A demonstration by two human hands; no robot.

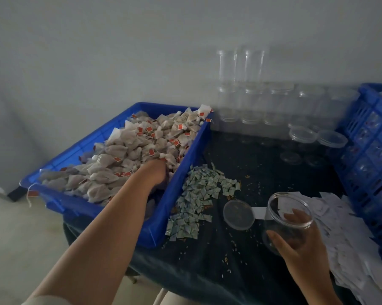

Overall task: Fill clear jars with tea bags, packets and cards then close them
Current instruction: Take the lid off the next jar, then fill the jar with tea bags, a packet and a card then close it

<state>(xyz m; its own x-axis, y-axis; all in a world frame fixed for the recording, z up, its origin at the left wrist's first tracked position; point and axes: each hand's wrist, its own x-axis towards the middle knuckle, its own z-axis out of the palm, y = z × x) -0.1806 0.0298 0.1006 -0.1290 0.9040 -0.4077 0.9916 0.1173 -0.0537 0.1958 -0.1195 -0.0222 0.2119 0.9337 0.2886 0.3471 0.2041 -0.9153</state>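
Observation:
A blue bin on the left holds a heap of tea bags with red tags. My left hand reaches into the heap near the bin's right wall, its fingers buried among the bags. My right hand grips an open clear jar at the front right, thumb on the near side and fingers over the rim. A clear lid lies flat on the dark cloth just left of the jar. A pile of small green-patterned packets lies between bin and lid. White cards are heaped on the right.
Several empty clear jars are stacked against the back wall, with loose lids in front of them. A blue crate with filled jars stands at the right edge. Crumbs are scattered on the dark tablecloth.

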